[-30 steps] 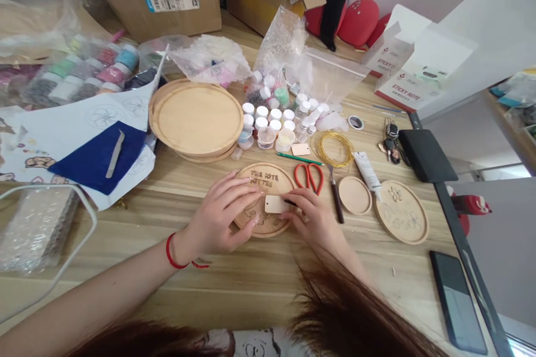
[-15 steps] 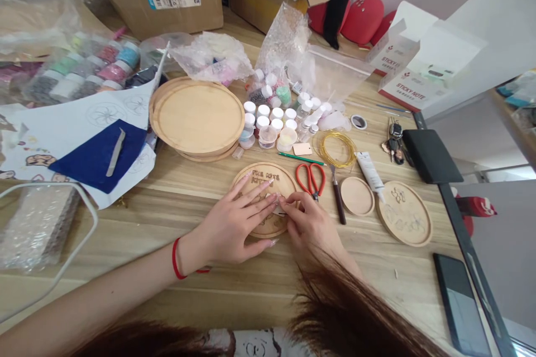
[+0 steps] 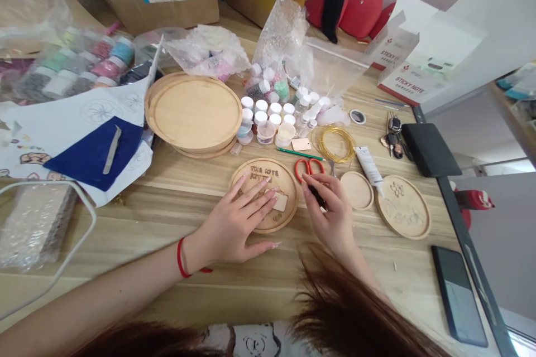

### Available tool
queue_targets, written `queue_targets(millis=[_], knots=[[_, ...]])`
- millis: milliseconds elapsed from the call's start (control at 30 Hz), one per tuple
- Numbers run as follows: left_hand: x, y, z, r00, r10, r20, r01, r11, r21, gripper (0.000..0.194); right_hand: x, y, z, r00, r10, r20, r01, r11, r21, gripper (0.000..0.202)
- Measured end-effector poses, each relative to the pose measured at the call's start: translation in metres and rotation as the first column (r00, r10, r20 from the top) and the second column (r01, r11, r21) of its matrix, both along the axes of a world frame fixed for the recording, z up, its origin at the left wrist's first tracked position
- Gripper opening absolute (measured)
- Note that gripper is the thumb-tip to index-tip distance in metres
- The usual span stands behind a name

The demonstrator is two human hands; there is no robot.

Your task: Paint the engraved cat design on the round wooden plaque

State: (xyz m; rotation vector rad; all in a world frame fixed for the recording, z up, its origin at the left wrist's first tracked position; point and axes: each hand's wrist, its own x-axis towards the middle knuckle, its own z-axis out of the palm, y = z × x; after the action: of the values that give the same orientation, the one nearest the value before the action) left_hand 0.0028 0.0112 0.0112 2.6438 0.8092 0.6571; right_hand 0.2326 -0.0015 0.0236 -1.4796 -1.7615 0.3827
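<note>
A round wooden plate (image 3: pixel 288 184) bears dark outlined lettering (image 3: pixel 262 174) near its far edge. My left hand (image 3: pixel 234 217) lies across the plate's left side, fingers spread, and covers part of it. Beside its fingertips, a small pale rectangular piece (image 3: pixel 280 201) rests on the plate. Just right of the plate, my right hand (image 3: pixel 333 212) is closed around a dark-handled tool (image 3: pixel 317 195); much of the tool is hidden by the fingers. Red-handled scissors or pliers (image 3: pixel 300 169) lie just beyond that hand, their working end hidden.
Small white-lidded jars (image 3: pixel 274 110), a coil of gold wire (image 3: pixel 336 144) and a green pencil (image 3: pixel 299 154) lie beyond the plate. To the right are a white tube (image 3: pixel 368 166), a small round plate (image 3: pixel 357 189), another decorated plate (image 3: pixel 404 226) and a phone (image 3: pixel 459 295). Larger plates (image 3: pixel 192 114) are stacked at left.
My right hand has left the pale piece, moved right and taken hold of the dark-handled tool, which lay on the table before. My left hand stays on the plate.
</note>
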Motion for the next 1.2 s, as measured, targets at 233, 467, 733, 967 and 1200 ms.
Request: queue_targets(millis=[233,467,733,967,1200], knots=[[-0.01,0.008,-0.006,0.993,0.092,0.071,-0.096,0.994,0.058,0.057,0.0,0.001,-0.006,0.978,-0.145,-0.151,0.15,0.989,0.021,0.025],[-0.015,0.009,-0.003,0.996,0.081,0.023,-0.083,0.99,0.114,0.047,0.004,-0.002,-0.013,0.9,-0.167,-0.404,0.161,0.986,-0.049,0.029],[-0.012,0.009,-0.001,0.994,-0.012,-0.109,0.018,0.998,0.053,0.058,0.005,-0.001,-0.022,0.826,-0.255,-0.502,0.221,0.967,-0.127,0.043],[-0.013,0.008,-0.003,0.991,-0.009,-0.132,0.017,0.998,0.058,0.063,0.004,0.0,-0.024,0.773,-0.229,-0.592,0.186,0.973,-0.135,0.042],[-0.014,0.008,-0.005,0.993,0.048,-0.108,-0.035,0.991,0.127,0.061,0.004,0.0,-0.026,0.735,-0.242,-0.633,0.197,0.97,-0.142,0.041]])
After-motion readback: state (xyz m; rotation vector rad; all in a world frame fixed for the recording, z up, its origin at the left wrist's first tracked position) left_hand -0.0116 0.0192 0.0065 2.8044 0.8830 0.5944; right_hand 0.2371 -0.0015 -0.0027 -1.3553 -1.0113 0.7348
